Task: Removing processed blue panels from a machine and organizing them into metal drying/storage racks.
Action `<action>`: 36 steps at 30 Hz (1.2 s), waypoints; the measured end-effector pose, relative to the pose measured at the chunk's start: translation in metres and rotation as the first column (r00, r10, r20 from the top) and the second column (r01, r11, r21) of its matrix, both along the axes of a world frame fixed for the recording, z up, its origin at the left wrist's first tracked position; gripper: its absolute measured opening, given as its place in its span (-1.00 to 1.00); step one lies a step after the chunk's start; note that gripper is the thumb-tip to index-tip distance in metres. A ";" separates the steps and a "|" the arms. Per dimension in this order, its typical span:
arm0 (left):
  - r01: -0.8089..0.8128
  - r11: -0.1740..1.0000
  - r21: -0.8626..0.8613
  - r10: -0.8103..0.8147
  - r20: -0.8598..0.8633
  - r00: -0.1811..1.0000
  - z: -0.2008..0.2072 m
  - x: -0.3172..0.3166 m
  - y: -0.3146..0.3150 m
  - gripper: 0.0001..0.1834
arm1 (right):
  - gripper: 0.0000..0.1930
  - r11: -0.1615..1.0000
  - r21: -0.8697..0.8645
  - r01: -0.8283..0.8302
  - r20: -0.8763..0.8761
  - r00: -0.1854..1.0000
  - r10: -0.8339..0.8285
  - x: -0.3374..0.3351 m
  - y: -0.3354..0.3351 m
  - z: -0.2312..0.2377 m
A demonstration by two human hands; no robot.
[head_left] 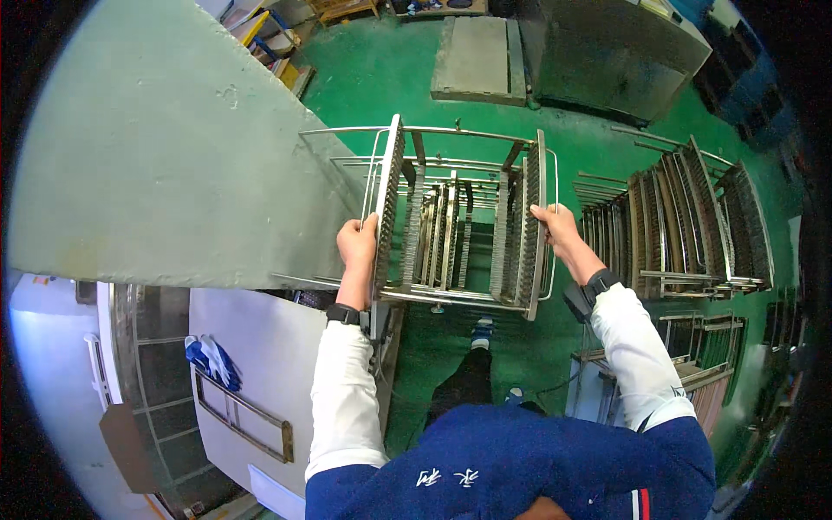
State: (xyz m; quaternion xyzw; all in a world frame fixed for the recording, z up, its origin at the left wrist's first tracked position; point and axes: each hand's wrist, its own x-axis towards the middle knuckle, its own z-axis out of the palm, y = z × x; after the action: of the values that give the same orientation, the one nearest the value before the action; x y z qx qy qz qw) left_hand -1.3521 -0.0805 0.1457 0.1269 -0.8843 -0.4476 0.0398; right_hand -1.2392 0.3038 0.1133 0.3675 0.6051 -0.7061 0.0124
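Observation:
A metal slotted rack (pixel 387 195) with toothed side rails and thin bars stands or hangs in front of me; its lower support cannot be made out. My left hand (pixel 356 245) is wrapped round its left side rail. On the opposite rail, my right hand (pixel 559 229) grips with the thumb on the inner side. Through the open middle show more narrow toothed metal strips (pixel 446 230); whether they belong to this rack or to others below is unclear. Both wrists carry dark bands.
Several similar slotted racks (pixel 672 217) stand together on the green floor (pixel 364 74) at right. A pale wall (pixel 173 147) rises close on the left. Blue-and-white gloves (pixel 212 360) and a metal frame (pixel 243 416) lie on a white surface (pixel 260 347). A metal cabinet (pixel 607 61) stands behind.

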 end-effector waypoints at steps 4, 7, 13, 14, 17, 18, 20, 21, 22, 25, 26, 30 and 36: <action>0.036 0.999 -0.019 -0.037 -0.049 0.998 -0.008 -0.004 -0.006 -0.57 | -0.66 0.999 0.037 -0.025 -0.088 0.996 0.028 -0.002 -0.007 0.006; 0.037 0.999 -0.021 -0.037 -0.010 0.999 -0.012 -0.006 -0.008 -0.56 | -0.66 0.993 0.114 -0.038 -0.016 0.999 0.040 -0.004 -0.007 0.001; 0.061 0.998 -0.032 -0.060 0.030 0.998 -0.029 -0.002 -0.006 -0.57 | -0.62 0.977 0.206 -0.053 0.039 0.998 0.046 -0.002 -0.008 -0.012; 0.064 0.998 -0.030 -0.063 0.031 0.998 -0.032 -0.003 -0.006 -0.57 | -0.61 0.977 0.203 -0.071 0.078 0.995 0.056 -0.004 -0.007 -0.012; 0.089 0.996 0.016 -0.090 0.052 0.995 -0.034 0.000 -0.009 -0.57 | -0.61 0.979 0.189 -0.071 0.085 0.995 0.055 -0.001 -0.010 -0.019; 0.101 0.995 0.025 -0.102 0.053 0.993 -0.034 -0.001 -0.009 -0.57 | -0.61 0.982 0.177 -0.065 0.075 0.996 0.052 -0.001 -0.009 -0.021; 0.099 0.993 0.064 -0.103 0.059 0.993 -0.030 -0.002 -0.007 -0.59 | -0.63 0.983 0.175 -0.062 0.063 0.997 0.052 -0.003 -0.010 -0.017; 0.094 0.994 0.063 -0.098 0.052 0.994 -0.030 0.001 -0.005 -0.60 | -0.65 0.981 0.183 -0.064 0.065 0.996 0.053 -0.002 -0.012 -0.015; 0.090 0.994 0.064 -0.093 0.039 0.995 -0.029 0.003 -0.005 -0.60 | -0.66 0.979 0.194 -0.064 0.061 0.997 0.053 -0.001 -0.012 -0.016; 0.069 0.994 0.084 -0.071 0.023 0.997 -0.028 0.001 -0.005 -0.63 | -0.66 0.985 0.163 -0.058 0.047 0.998 0.051 -0.003 -0.011 -0.018; 0.067 0.994 0.083 -0.069 0.022 0.997 -0.029 0.002 -0.007 -0.63 | -0.66 0.985 0.159 -0.064 0.042 0.997 0.058 -0.004 -0.010 -0.019; 0.080 0.992 0.094 -0.086 0.066 0.994 -0.023 0.006 -0.001 -0.66 | -0.66 0.991 0.124 -0.051 0.060 0.997 0.044 0.003 -0.004 -0.027; 0.052 0.952 0.302 -0.089 0.109 0.990 0.014 0.009 0.004 -0.72 | -0.65 0.973 0.227 -0.040 -0.080 0.995 0.060 0.001 0.004 0.031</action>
State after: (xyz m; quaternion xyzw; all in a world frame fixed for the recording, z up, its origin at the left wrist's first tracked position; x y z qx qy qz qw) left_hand -1.3430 -0.0769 0.1597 0.1269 -0.8113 -0.5685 -0.0498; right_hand -1.2380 0.3075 0.1446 0.3202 0.6902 -0.6478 -0.0377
